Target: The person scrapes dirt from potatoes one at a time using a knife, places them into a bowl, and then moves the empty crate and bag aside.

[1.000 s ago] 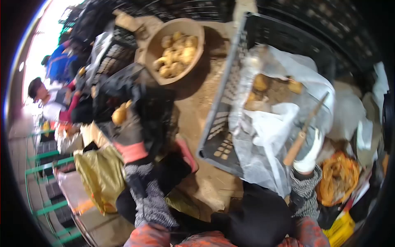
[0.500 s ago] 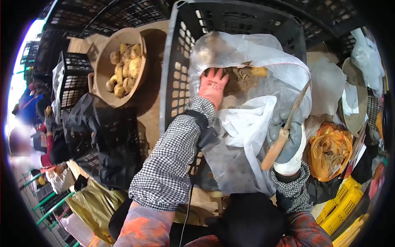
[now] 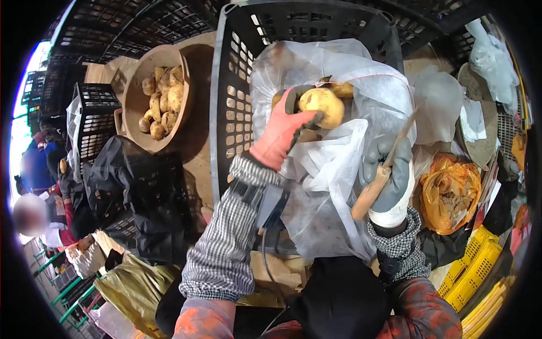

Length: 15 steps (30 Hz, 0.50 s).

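Observation:
My left hand (image 3: 278, 129), in a pink glove with grey fingers, is closed around a large yellowish potato (image 3: 323, 107). It holds the potato over the opening of a translucent white bag (image 3: 372, 85) lining a black plastic crate (image 3: 238, 99). Another potato (image 3: 342, 89) shows partly behind it in the bag. At the crate's right side my right hand (image 3: 395, 183), in a grey-and-white glove, grips a knife (image 3: 372, 192) by its wooden handle. The thin brownish blade points away from me, up and to the right.
A brown basin (image 3: 130, 107) with several potatoes stands left of the crate. On the right are an orange plastic bag (image 3: 450, 195) holding scraps and yellow crates (image 3: 471, 265). Black crates (image 3: 135, 28) line the back. Another person (image 3: 51, 209) is at far left.
My left hand has turned and closed around a potato, lifting it from the bag. My right hand still holds the knife in nearly the same pose. The view has shifted slightly.

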### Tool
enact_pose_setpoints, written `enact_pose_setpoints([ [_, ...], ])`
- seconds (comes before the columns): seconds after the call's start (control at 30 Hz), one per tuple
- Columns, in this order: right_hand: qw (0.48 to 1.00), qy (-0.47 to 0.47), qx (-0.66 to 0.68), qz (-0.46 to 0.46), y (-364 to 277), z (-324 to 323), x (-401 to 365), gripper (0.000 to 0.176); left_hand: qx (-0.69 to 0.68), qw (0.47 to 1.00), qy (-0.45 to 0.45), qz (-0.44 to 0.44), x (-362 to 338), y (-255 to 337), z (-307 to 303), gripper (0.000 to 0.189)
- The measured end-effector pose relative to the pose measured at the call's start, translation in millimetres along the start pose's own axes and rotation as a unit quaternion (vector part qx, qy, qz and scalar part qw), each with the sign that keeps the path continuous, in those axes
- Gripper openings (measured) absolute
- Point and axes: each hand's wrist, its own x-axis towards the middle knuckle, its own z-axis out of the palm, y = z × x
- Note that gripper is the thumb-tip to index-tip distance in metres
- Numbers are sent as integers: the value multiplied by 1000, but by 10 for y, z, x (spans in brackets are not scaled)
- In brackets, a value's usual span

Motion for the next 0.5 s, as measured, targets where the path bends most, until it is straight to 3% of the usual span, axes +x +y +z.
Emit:
enact_pose_setpoints([
  [0.03,1000,-5,3,-3,-14,-14,-12,41,-32,998,-22,52,-156,208,122,53],
  [0.1,983,-150,-104,-6,-41,-59,-81,39,-22,989,-52,137,-586,639,362,66],
  [0.17,983,-155,-94,-24,126,-90,-98,34,-63,992,-41,104,-825,696,346,69],
  [0.2,984,-160,-71,23,89,17,-69,31,-63,991,-7,118,-929,617,332,76],
  [0.23,983,-163,-49,72,53,86,-47,28,-124,984,-28,123,-1001,555,296,78],
  [0.33,983,-124,-77,108,118,77,-40,30,-154,981,-20,115,-1155,427,257,78],
  [0.37,979,-130,-67,141,142,80,-36,33,-119,988,-20,101,-1175,411,238,79],
  [0.5,983,-107,-66,131,202,9,-42,32,-48,998,-12,38,-1157,429,288,80],
])
